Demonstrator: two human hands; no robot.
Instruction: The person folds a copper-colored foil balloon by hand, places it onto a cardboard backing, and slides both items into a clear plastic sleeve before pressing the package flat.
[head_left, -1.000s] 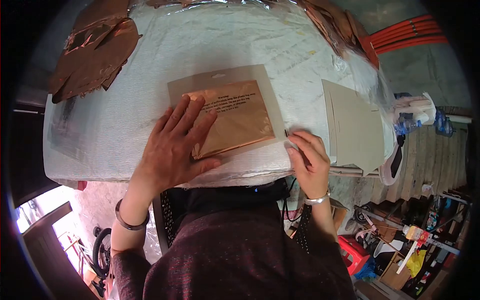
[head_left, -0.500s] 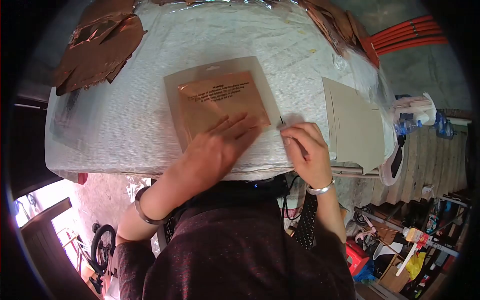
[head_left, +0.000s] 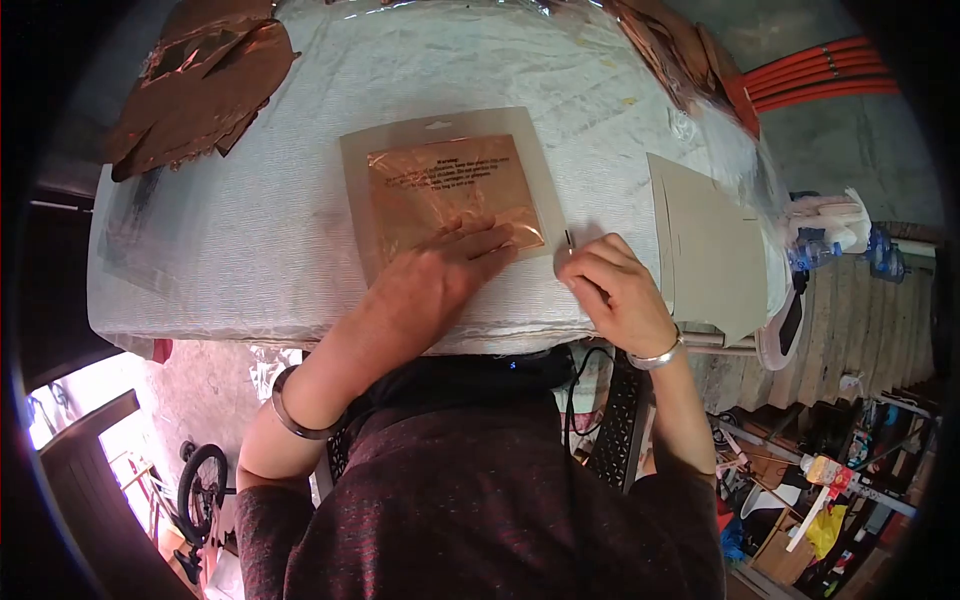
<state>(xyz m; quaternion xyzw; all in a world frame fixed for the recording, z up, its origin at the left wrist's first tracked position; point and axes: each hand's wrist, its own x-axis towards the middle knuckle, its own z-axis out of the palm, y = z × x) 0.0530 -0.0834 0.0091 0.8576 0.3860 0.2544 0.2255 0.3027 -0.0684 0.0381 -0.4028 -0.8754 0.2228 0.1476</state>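
A grey backing card (head_left: 362, 215) with a hanging slot at its top lies on the covered table. On it sits a flat copper-coloured packet (head_left: 440, 200) in clear plastic with printed black warning text. My left hand (head_left: 425, 280) rests flat across the packet's lower part, fingers stretched out, hiding that edge. Just right of the card's lower corner, my right hand (head_left: 625, 295) has thumb and forefinger pinched together. A thin dark-tipped piece (head_left: 569, 238) sticks up beside those fingertips; I cannot tell what it is.
Grey card sheets (head_left: 710, 245) lie at the table's right. Crumpled copper-brown sheets (head_left: 205, 90) sit at the far left, with more brown sheets (head_left: 680, 50) at the back right. Clear plastic (head_left: 145, 245) lies near the left edge of the white-covered table (head_left: 240, 270). Orange pipes (head_left: 820, 75) are beyond it.
The card and packet appear slightly farther right and turned a little straighter. My right hand has shifted slightly right, still pinched; my left hand stays flat on the packet.
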